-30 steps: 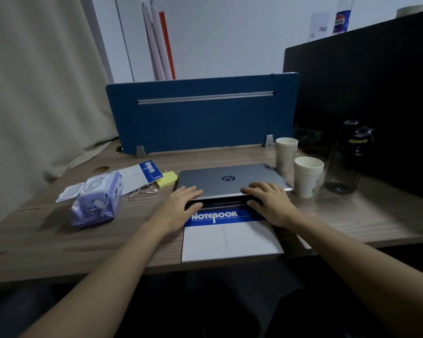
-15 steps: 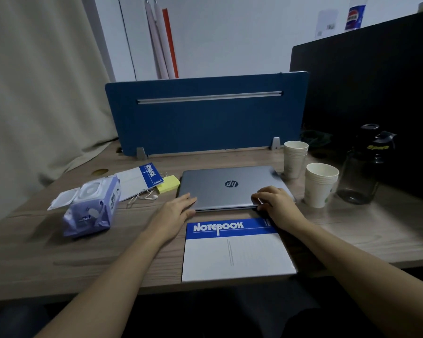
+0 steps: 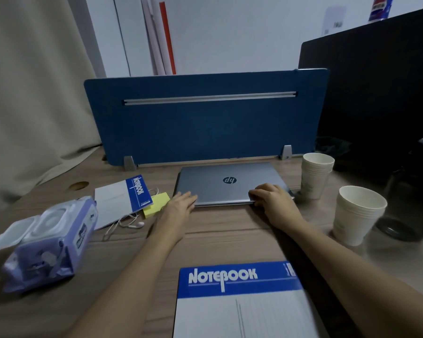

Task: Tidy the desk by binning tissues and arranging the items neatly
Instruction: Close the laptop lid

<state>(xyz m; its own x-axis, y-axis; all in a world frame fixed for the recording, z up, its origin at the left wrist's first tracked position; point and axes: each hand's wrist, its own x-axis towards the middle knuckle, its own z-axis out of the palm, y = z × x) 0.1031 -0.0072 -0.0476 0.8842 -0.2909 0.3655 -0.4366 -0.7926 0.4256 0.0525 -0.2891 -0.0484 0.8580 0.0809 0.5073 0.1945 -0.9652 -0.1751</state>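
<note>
A: Where is the laptop sitting?

B: Closed and flat on the wooden surface, its far edge just short of the blue divider panel. Everything else I'll place from the laptop.

A: And the hands?

B: The left hand lies flat with its fingers spread on the laptop's near left corner. The right hand rests on the near right corner, fingers curled over the front edge. Neither grip is closed around anything; both just press on the lid and edge.

A: What is to the left of the laptop?

B: A yellow sticky pad just beside it, partly under a small blue-and-white notebook. White earphones trail in front of that. Further left and nearer the camera is a purple wipes pack with its lid flipped open.

A: And nearer the person?

B: A large notebook lies well in front of the laptop, apart from it.

A: On the right?

B: Two stacks of paper cups, one just beside the laptop's right edge, the other nearer the camera. Beyond them stands a dark bottle, probably clear-walled, though the shadow makes that hard to judge
</note>
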